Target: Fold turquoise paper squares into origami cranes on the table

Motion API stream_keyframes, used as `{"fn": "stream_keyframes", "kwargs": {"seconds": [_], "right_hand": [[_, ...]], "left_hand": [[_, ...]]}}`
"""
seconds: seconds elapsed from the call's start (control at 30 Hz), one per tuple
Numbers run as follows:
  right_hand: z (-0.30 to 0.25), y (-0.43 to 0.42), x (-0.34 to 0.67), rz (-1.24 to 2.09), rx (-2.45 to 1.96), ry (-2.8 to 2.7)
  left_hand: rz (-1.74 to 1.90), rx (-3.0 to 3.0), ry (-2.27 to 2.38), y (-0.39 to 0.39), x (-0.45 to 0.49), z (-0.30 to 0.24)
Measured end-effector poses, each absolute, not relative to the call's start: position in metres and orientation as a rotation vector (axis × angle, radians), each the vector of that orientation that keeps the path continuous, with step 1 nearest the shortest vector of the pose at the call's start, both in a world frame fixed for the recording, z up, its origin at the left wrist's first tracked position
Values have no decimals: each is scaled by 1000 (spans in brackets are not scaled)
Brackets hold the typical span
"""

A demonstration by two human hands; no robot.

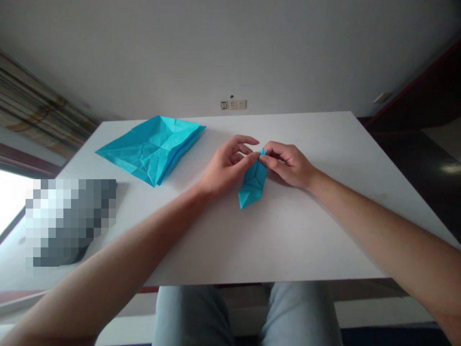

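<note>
A small folded blue paper piece (253, 185) lies on the white table (288, 230), its pointed end toward me. My left hand (228, 166) pinches its far tip from the left with thumb and forefinger, the other fingers curled above. My right hand (288, 163) pinches the same tip from the right, fingers pressed together. Both hands meet at the top of the paper.
A stack of creased blue paper sheets (153, 146) lies at the table's back left. A blurred-out grey object (70, 221) sits at the left edge. Wall sockets (233, 104) are on the wall behind. My knees (245, 312) show under the near edge.
</note>
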State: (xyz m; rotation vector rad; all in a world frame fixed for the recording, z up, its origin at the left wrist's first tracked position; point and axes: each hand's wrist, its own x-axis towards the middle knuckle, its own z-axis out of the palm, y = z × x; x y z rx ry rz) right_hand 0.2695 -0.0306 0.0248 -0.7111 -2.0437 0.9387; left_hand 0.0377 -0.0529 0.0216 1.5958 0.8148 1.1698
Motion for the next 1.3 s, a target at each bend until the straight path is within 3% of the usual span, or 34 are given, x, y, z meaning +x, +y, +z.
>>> {"fn": "stream_keyframes", "kwargs": {"seconds": [0.77, 1.3], "right_hand": [[25, -26, 269, 956, -810, -1798], [15, -19, 272, 1042, -774, -1871]], "left_hand": [[980, 1573, 798, -56, 38, 22], [1259, 2030, 928, -61, 35, 23]]}}
